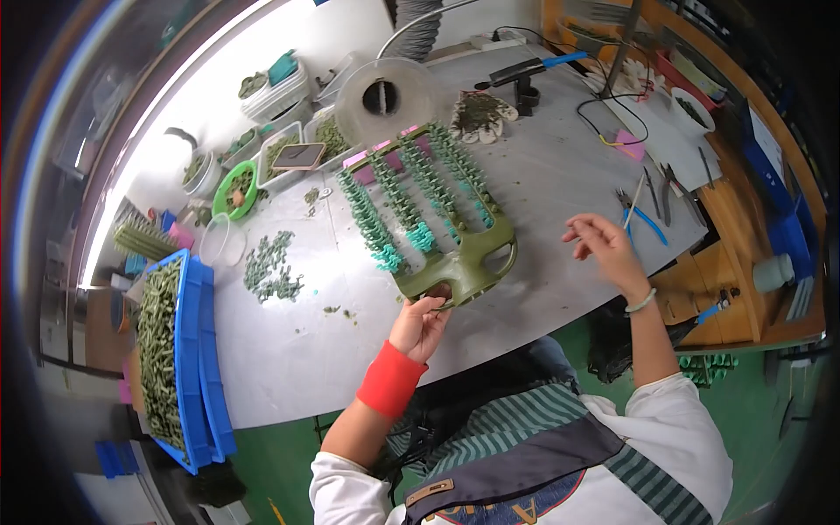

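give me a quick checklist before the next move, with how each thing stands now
1. Left hand gripping the green frame: ok, holds its near end.
2. Right hand free: ok, raised, nothing visible in it.
3. Blue-handled pliers out of the hands: ok, lying beyond the right hand.
4. Loose green pieces clear of the frame: ok, spread to its left.
5. Phone off the tubs: not ok, rests over them.
6. Every piece on the frame secure: cannot tell, too small.
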### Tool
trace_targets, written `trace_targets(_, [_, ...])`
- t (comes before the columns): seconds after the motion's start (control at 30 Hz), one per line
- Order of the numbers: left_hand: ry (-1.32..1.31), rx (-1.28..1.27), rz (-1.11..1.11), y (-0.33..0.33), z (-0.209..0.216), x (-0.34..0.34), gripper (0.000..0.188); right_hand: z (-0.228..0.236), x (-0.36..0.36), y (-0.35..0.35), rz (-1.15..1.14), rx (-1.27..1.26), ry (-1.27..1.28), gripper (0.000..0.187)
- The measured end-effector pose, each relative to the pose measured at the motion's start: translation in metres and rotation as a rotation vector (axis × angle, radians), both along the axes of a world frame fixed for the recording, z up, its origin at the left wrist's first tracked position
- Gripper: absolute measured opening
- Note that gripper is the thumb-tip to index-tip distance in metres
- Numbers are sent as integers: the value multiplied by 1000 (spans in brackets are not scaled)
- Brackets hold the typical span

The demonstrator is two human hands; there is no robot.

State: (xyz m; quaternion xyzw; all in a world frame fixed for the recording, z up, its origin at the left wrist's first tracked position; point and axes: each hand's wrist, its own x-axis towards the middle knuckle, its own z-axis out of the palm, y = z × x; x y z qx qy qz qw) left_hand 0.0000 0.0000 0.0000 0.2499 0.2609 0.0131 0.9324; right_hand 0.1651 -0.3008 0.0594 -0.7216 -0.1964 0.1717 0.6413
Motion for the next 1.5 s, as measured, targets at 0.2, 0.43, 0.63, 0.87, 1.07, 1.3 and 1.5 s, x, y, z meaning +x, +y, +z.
trace_targets(0.2, [-61,130,-47,32,14,-24,53,92,22,-2,-105,25,-395,26])
trace_targets(0.43, [-128,353,-233,48,39,-40,51,231,39,24,77,-198,-896,23])
trace_targets(0.63, [-186,421,-299,31,64,-7,57,254,10,-2,271,-507,-772,26])
trace_targets(0.87, [-342,322,-675,-10,47,54,47,265,-96,-81,60,-721,-734,30])
trace_targets(1.07, [-638,594,-989,-83,34,89,39,272,-179,-135,-177,-851,-698,24])
trace_targets(1.3, [-533,111,-1115,-156,21,94,41,270,-258,-154,-490,-1104,-623,25])
trace_targets(1.5, [-1149,776,-1222,-200,19,103,41,258,-292,-175,-479,-1149,-557,23])
